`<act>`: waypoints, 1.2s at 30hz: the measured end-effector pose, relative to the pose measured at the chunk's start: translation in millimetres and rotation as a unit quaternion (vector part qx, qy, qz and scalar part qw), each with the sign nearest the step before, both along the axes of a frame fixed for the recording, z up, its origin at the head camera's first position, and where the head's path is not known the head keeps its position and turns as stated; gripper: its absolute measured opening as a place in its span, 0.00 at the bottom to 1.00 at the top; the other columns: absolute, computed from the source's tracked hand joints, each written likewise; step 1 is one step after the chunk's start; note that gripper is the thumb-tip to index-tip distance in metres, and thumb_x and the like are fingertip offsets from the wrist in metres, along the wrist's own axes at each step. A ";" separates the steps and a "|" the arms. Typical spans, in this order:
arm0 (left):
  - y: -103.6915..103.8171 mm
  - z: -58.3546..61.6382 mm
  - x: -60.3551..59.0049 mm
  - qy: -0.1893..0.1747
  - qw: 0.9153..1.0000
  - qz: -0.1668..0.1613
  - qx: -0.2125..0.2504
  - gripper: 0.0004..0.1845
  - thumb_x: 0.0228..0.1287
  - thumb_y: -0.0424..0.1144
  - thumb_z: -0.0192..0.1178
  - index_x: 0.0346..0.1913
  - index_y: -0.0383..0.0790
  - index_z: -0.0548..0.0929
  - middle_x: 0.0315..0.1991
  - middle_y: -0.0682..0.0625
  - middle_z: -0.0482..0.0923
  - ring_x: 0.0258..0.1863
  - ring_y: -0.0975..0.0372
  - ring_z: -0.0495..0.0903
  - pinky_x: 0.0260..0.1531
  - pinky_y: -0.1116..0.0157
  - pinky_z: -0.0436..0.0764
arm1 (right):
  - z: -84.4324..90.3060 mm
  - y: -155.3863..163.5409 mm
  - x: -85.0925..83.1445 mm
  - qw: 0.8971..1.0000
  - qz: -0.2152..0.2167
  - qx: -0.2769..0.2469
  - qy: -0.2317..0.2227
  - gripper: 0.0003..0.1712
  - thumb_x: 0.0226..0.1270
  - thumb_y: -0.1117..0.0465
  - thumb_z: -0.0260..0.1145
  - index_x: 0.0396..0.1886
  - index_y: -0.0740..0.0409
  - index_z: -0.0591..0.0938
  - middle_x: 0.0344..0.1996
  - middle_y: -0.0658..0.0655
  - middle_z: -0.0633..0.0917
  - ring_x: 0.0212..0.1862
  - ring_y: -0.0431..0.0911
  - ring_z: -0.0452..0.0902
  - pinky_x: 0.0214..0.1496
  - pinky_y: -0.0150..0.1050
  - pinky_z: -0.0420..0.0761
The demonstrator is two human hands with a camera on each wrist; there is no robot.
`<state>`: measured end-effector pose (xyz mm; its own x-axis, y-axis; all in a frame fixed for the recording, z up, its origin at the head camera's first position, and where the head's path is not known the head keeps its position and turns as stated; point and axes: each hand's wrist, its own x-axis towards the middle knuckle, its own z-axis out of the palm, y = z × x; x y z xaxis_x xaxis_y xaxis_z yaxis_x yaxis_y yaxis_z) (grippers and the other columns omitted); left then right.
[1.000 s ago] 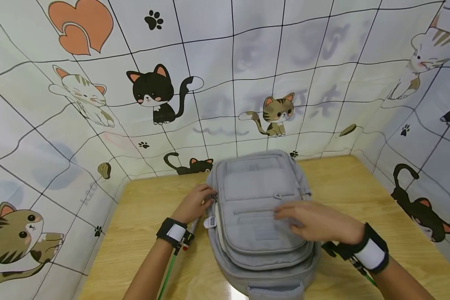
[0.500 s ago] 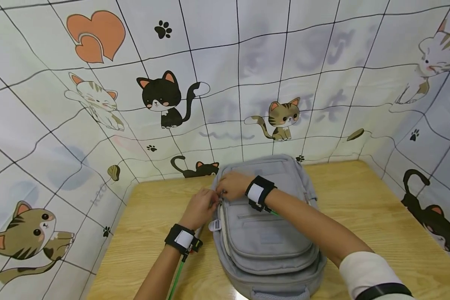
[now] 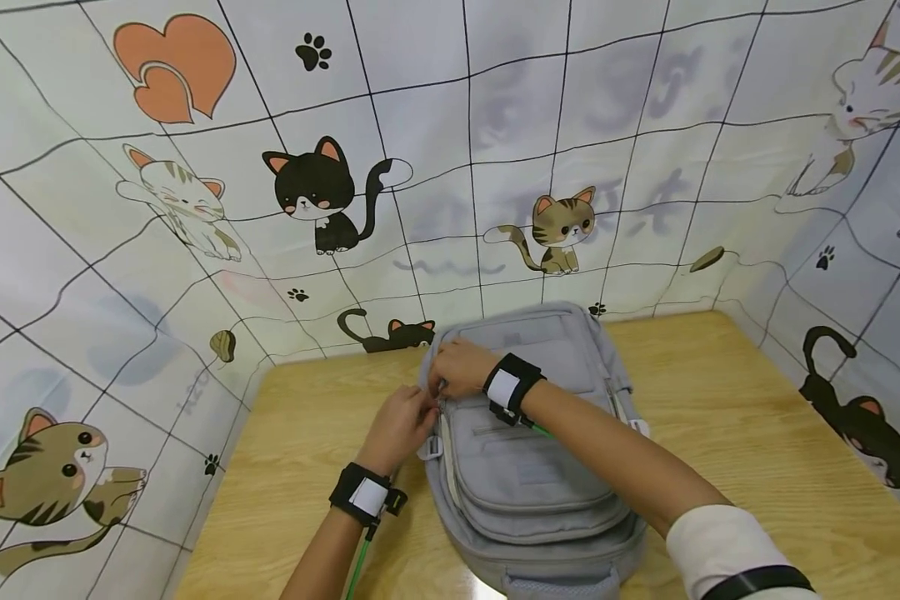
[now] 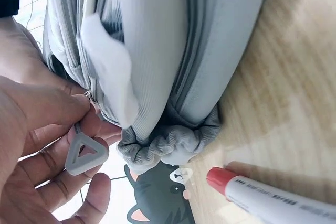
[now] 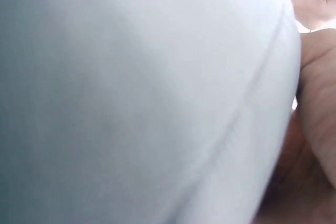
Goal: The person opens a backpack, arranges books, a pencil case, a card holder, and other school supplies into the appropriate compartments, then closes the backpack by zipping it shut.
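A grey backpack [image 3: 540, 467] lies front side up on the wooden table. At its left edge, my left hand [image 3: 399, 427] pinches a zipper pull between thumb and forefinger. The pull's grey triangular tag [image 4: 86, 156] hangs by the other fingers in the left wrist view. Reaching across the bag, my right hand [image 3: 461, 367] has its fingers curled at the same zipper edge, close to the left fingertips. Its exact hold is partly hidden. Grey fabric fills most of the right wrist view.
A red-capped marker [image 4: 273, 198] lies on the table [image 4: 283, 93] beside the bag's left side. A white fabric label [image 4: 110, 66] sticks out from the bag's side. Behind the table hangs a cat-patterned sheet [image 3: 435, 208].
My right hand has moved left across the backpack from its front pocket to the left zipper edge. The left hand stays at that edge, with its fingers shifted slightly.
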<state>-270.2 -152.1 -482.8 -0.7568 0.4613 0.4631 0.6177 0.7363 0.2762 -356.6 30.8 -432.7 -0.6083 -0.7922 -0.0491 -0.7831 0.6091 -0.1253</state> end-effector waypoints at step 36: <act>-7.4 -11.4 61.9 0.096 0.994 0.022 0.049 0.08 0.58 0.29 0.77 0.35 0.42 0.88 0.33 0.54 0.82 0.33 0.62 0.77 0.33 0.65 0.78 | 8.5 -16.7 39.5 0.992 0.111 0.049 -0.024 0.12 0.59 0.65 0.77 0.37 0.42 0.95 0.38 0.41 0.92 0.48 0.44 0.81 0.55 0.39 0.80</act>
<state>-208.3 -159.5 -494.2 -0.6685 0.3745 0.6425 0.6337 0.7391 0.2285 -317.1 14.2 -424.2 -0.4144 -0.8966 -0.1563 -0.8941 0.4332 -0.1140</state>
